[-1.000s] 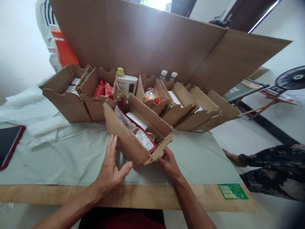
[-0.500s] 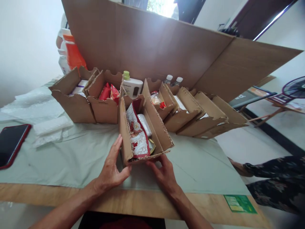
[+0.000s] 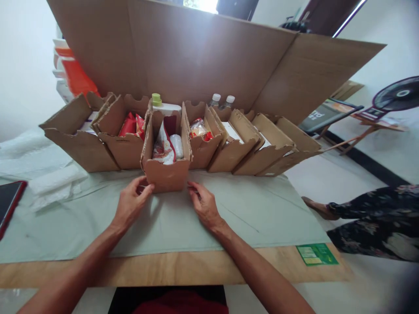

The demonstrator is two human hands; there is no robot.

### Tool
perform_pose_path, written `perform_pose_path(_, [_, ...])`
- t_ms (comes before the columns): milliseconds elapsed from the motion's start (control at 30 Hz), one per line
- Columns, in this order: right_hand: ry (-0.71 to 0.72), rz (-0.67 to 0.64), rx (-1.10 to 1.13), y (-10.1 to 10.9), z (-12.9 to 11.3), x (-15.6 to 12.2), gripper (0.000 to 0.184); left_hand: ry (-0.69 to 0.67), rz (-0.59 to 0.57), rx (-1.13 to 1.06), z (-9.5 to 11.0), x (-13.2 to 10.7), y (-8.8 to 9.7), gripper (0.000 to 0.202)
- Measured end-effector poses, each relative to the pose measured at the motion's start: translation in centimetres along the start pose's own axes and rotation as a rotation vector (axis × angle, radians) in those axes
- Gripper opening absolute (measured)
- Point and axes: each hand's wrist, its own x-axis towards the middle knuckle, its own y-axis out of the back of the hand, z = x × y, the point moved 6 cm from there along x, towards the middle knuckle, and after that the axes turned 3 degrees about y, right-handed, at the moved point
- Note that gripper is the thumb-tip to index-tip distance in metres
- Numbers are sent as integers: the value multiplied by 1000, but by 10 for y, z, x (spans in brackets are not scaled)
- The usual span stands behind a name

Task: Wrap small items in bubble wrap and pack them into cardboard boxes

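Observation:
A narrow open-topped cardboard box [image 3: 168, 176] stands on the cloth in front of a row of similar boxes. Inside it are a red-and-white printed pouch [image 3: 163, 146] and a whitish wrapped item [image 3: 176, 146]. My left hand [image 3: 132, 198] is at its lower left front corner, thumb by the front face and fingers along the side. At the lower right corner is my right hand [image 3: 204, 205], fingers bent and fingertips against or very near the edge. Both hands hold the box between them.
Boxes flank it, one with red packets [image 3: 131, 125], another with a wrapped snack [image 3: 198, 128]. Behind stand a green-capped bottle [image 3: 157, 100], clear bottles [image 3: 215, 100] and a cardboard panel [image 3: 203, 56]. Bubble wrap [image 3: 55, 181] and a phone [image 3: 11, 200] lie left. A person's legs [image 3: 369, 218] show right.
The box has moved away from me toward the row and now sits level, its front face showing. My hands have gone forward with it, to its lower corners. The view has shifted.

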Motion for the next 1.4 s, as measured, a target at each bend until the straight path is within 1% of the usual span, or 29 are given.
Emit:
perform_pose_path(67, [9,-20,2,-2,2,-5,30,8,48,15,3,5,9,54])
perform_pose_path(133, [21,-50,-2,-5,2,-10,26,12,117,-33,2,-5,11,46])
perform_pose_path(167, [26,-69,-9,-6,2,-13,24,6,128,-63,2,-14,8,40])
perform_pose_path(200, [29,-90,-21,-7,1,-14,23,-8,110,-81,2,-23,2,34])
perform_pose_path(267, [38,-124,-46,-9,0,-15,22,-38,16,-50,3,-36,-15,28])
perform_pose_path(333, [58,-148,-71,-11,-2,-15,21,-51,-63,14,7,-35,-31,30])
perform_pose_path(400, [79,-163,-96,-12,-4,-15,21,-55,-80,46,11,-19,-41,36])
perform_pose_path(500, [100,-183,-134,-13,-5,-16,22,-83,-90,58,16,18,-51,40])
perform_pose_path(567, [117,-197,-145,-14,-6,-16,22,-108,-91,72,16,41,-57,41])
perform_pose_path(633, [133,-206,-151,-15,-7,-16,22,-131,-91,95,13,59,-63,41])
perform_pose_path(700, [145,-213,-160,-15,-7,-17,21,-151,-108,130,8,67,-68,43])
perform_pose_path(767, [153,-223,-174,-14,-8,-17,20,-182,-151,179,4,65,-73,43])
perform_pose_path(833, [163,-233,-184,-13,-8,-17,20,-240,-218,236,3,49,-75,38])
perform_pose_path(900, [176,-235,-180,-12,-8,-18,20,-311,-288,285,1,20,-74,35])
perform_pose_path(967, [178,-225,-154,-10,-7,-17,21,-410,-359,369,-1,-17,-68,41])
perform_pose_path(1033, [163,-195,-115,-7,-8,-14,21,-549,-435,508,-4,-59,-59,48])
perform_pose_path(1100, [151,-168,-75,-4,-16,-5,23,-659,-472,603,-7,-96,-46,52])
perform_pose_path(1133, [154,-160,-56,-4,-24,2,24,-688,-475,622,-8,-111,-39,53])
perform_pose_path(1200, [171,-163,-23,-5,-48,25,28,-730,-459,615,-8,-134,-24,52])
perform_pose_path(1267, [191,-170,-3,-12,-79,58,34,-767,-421,561,-7,-148,-14,49])
perform_pose_path(1333, [196,-180,-20,-24,-107,98,46,-796,-344,456,-6,-154,-7,46])
perform_pose_path(1400, [169,-216,-101,-43,-127,138,59,-797,-260,339,-5,-154,-4,44])
